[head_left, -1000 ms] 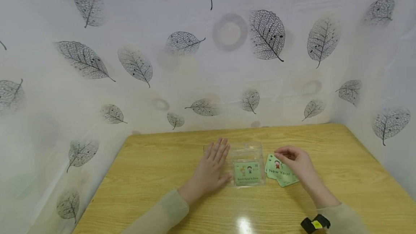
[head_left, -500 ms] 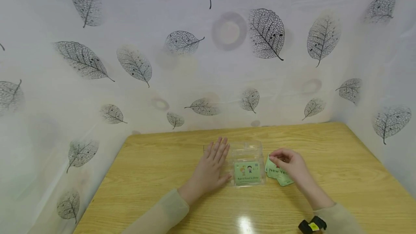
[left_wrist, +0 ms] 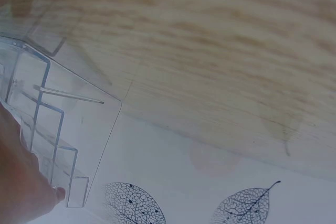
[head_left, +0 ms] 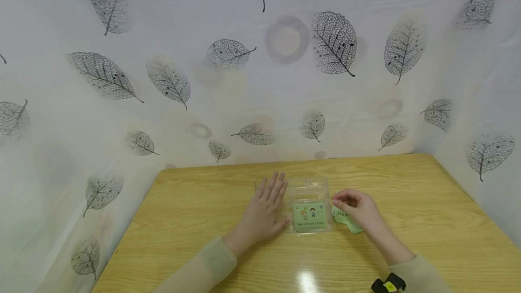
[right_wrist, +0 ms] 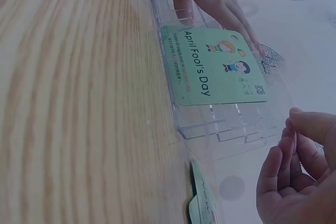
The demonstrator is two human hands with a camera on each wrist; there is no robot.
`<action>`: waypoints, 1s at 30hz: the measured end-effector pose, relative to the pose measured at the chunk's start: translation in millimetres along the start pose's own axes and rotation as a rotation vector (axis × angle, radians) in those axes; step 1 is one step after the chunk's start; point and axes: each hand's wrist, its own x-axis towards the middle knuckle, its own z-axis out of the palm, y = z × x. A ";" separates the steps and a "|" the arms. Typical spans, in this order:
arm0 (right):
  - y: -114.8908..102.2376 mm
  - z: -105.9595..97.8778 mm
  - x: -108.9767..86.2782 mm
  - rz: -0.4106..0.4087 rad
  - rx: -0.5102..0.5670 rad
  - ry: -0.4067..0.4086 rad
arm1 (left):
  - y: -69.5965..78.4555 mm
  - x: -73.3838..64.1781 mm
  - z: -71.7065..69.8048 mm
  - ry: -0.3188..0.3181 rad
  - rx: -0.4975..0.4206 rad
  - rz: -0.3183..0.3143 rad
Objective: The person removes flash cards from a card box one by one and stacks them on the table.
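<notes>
A clear stepped plastic rack (head_left: 309, 189) stands near the middle of the table. A green card (head_left: 310, 223) printed "April Fool's Day" leans upright in its front tier. My left hand (head_left: 264, 211) lies against the rack's left side, fingers straight and spread. Beside the rack's right side is my right hand (head_left: 358, 207), thumb and forefinger brought together and the other fingers curled in. I cannot tell whether something thin and clear is between the fingertips. Under that hand, several overlapping green cards (head_left: 343, 220) lie on the table, partly hidden; "New" shows on the top one.
The wooden table (head_left: 195, 202) ends at a pale curtain (head_left: 187, 116) printed with grey leaves, which rises behind it and along the sides. A black wristband device (head_left: 388, 284) is worn at my right wrist.
My right hand has moved left and slightly down, toward the rack, covering more of the "New Year" card. The left hand, the rack and the upright card stay where they were.
</notes>
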 end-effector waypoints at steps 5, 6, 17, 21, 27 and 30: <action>-0.1 2.8 0.5 -0.015 -0.005 0.007 | 0.1 0.0 0.0 -0.004 0.006 -0.001; -0.3 3.3 0.6 -0.019 -0.007 0.008 | 0.0 0.0 0.1 -0.002 0.006 -0.001; 6.3 8.7 3.1 -0.041 -0.017 -0.011 | 0.2 -0.5 -2.1 0.016 0.007 -0.001; 7.2 10.0 2.7 -0.051 -0.011 -0.023 | 0.3 -0.8 -2.2 0.015 0.001 -0.001; 7.3 12.1 3.2 -0.063 -0.004 -0.037 | 0.3 -0.7 -2.8 -0.007 -0.004 -0.001; 8.1 13.3 4.1 -0.065 -0.006 -0.044 | 0.3 -0.3 -3.2 -0.018 -0.007 -0.001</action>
